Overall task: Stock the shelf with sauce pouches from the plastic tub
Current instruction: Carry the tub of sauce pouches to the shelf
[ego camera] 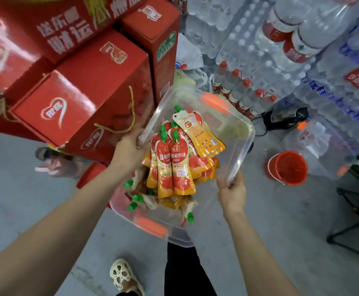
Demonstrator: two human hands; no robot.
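Note:
A clear plastic tub (pixel 241 133) with orange latches is held up in front of me, tilted. Inside it lie several orange-and-red sauce pouches (pixel 175 165) with green caps, heaped toward the near left corner. My left hand (pixel 129 149) grips the tub's left rim, fingers curled over the edge. My right hand (pixel 233 192) grips the right rim near the front corner. No shelf is in view.
Stacked red gift boxes (pixel 76 97) stand to the left, close to the tub. Packs of water bottles (pixel 291 50) fill the back and right. A red bucket (pixel 288 167) sits on the grey floor at right, beside a black metal stand (pixel 357 212). My foot (pixel 124 276) is below.

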